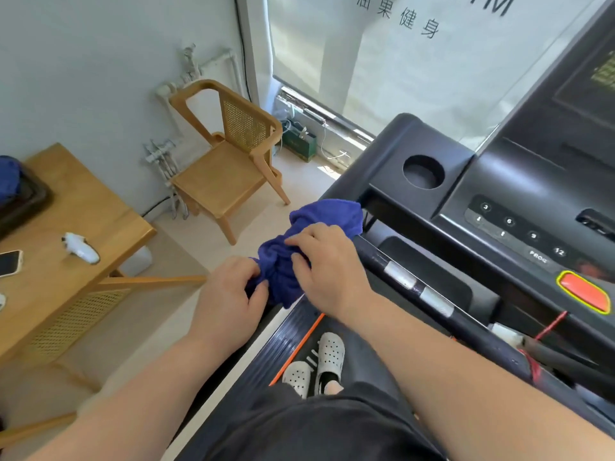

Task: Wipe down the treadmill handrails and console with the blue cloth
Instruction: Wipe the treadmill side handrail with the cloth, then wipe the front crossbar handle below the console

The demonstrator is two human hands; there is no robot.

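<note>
A soft, deep-blue terry cloth (329,216) is held bunched into a crumpled wad between the two hands, at the near end of the black tubular handrail (416,288). The rail's matte bar carries two brushed-silver bands just right of the right hand (327,264). The left hand (229,291) is curled round the wad's lower tail, with the folds pinched between thumb and fingers. The right hand is laid over the top, knuckles raised, fingertips dug into the creases so that the cloth is gripped. Both bare forearms are stretched forward. Whether the cloth touches the rail cannot be told, since the wad hides the rail's end. Beyond the right hand lies the glossy black plastic console (499,201) with its round cup recess (423,171). Further right is an oval red button (584,291) rimmed in yellow. Left of the left hand a pale wooden surface (83,207) is seen, and beyond the hands a cane-backed wooden chair (229,154).
</note>
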